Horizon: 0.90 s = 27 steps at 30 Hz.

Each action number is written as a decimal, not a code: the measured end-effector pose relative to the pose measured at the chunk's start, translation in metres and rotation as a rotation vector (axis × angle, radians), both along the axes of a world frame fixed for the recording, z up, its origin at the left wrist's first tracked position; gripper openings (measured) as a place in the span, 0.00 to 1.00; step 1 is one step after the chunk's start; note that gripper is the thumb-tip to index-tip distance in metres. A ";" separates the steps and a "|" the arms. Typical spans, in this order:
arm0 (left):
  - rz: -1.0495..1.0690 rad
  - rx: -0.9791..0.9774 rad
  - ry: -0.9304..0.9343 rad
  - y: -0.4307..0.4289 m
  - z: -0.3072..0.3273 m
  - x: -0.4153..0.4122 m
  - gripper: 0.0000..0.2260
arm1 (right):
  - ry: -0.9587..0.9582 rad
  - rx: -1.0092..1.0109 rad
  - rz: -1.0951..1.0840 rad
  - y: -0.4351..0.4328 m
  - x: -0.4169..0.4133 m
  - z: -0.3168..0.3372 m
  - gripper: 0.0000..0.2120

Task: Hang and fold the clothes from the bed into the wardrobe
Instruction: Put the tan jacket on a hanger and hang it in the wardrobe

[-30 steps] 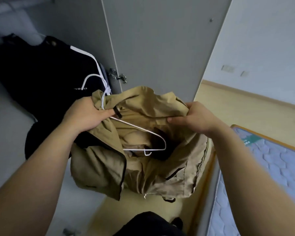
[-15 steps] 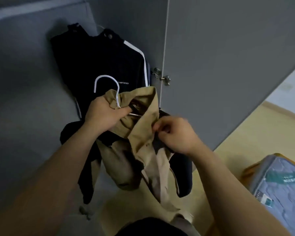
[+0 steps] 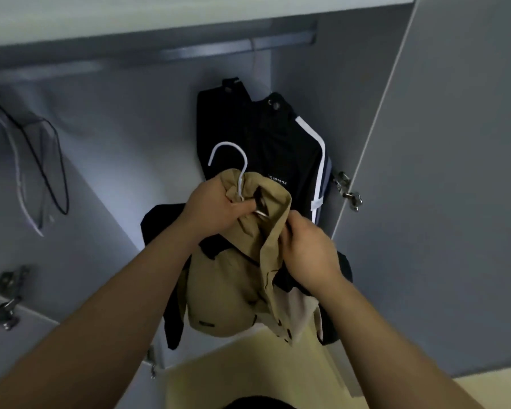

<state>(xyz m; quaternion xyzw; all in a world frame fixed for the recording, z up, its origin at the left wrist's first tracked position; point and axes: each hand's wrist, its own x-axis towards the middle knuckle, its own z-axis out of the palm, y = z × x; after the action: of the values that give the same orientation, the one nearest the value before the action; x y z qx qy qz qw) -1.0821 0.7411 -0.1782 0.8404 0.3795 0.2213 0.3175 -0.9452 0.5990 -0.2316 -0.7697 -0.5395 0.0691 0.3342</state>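
Note:
A tan jacket (image 3: pixel 219 293) hangs bunched on a white hanger (image 3: pixel 232 156) whose hook sticks up above the collar. My left hand (image 3: pixel 219 209) grips the collar and the hanger's neck together. My right hand (image 3: pixel 309 250) pinches the jacket's front edge just below and to the right. Behind them a black jacket with white stripes (image 3: pixel 266 143) hangs from the wardrobe rail (image 3: pixel 160 53). The hanger's shoulders are hidden inside the tan fabric.
The open wardrobe door (image 3: pixel 449 172) stands at the right with a hinge (image 3: pixel 347 190). Empty wire hangers (image 3: pixel 39 160) dangle at the left of the rail. Another door with hinges (image 3: pixel 6 299) is at the lower left. Yellow floor (image 3: pixel 248 370) lies below.
My view has tilted up, bringing the rail into sight. Both hands have lifted the tan jacket higher before the black one; the bed has left the view.

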 end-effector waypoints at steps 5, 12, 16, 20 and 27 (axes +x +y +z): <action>-0.014 0.183 0.046 0.017 -0.007 -0.004 0.16 | 0.005 0.072 -0.081 0.037 0.019 0.015 0.13; 0.387 0.291 0.072 0.064 -0.009 -0.018 0.20 | -0.083 0.049 -0.191 0.085 0.034 0.025 0.14; 0.523 0.365 0.001 0.111 0.005 -0.017 0.13 | -0.086 0.062 -0.280 0.116 0.041 0.036 0.14; 0.248 0.455 0.126 0.135 0.002 0.004 0.06 | -0.107 0.102 -0.358 0.151 0.033 0.045 0.14; 0.062 0.252 0.014 0.190 -0.013 0.019 0.09 | -0.155 0.172 -0.452 0.206 0.034 0.059 0.13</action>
<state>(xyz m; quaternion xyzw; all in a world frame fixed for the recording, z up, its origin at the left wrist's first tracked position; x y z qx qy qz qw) -1.0635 0.9314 -0.1912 0.8630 0.3767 0.2710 0.1999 -0.9116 0.8049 -0.1729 -0.8427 -0.3816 -0.1127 0.3628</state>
